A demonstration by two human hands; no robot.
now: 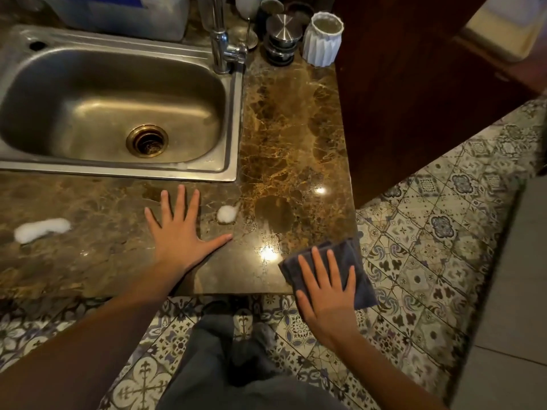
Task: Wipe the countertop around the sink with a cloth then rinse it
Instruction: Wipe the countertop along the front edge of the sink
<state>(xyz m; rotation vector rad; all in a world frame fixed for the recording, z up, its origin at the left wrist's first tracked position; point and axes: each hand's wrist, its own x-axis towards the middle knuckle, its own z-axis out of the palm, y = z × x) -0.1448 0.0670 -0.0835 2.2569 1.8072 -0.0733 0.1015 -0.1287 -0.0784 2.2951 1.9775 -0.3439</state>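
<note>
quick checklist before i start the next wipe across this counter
1. Hold on the cloth: ok, the right hand lies flat on it at the front right corner of the countertop, though part of it overhangs the edge.
2. Foam cleared: not ok, a small blob and a long smear lie in front of the sink.
3. Wiping path free: not ok, the left hand rests flat between the cloth and the long smear.
4. Strip right of the sink free: ok, the white cup stands at the back.
5. Dampness of the cloth: cannot tell.
</note>
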